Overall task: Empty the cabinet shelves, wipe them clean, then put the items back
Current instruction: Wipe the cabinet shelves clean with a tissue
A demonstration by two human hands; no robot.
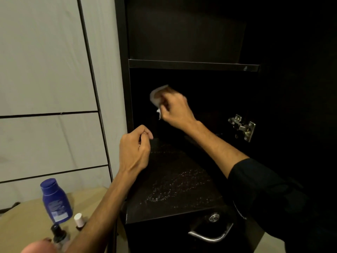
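Right hand [173, 110] bunches the soft white cloth [155, 96] against the black cabinet's inner wall [140, 106]; light, limp, best gripped wadded. Left hand [135, 150] hovers loosely curled, holding nothing.

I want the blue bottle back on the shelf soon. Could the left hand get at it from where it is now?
Probably yes. The left hand hangs loosely curled and holds nothing, and the blue bottle stands upright on the tan table below and to its left, with nothing between them. Only two small bottles stand close by.
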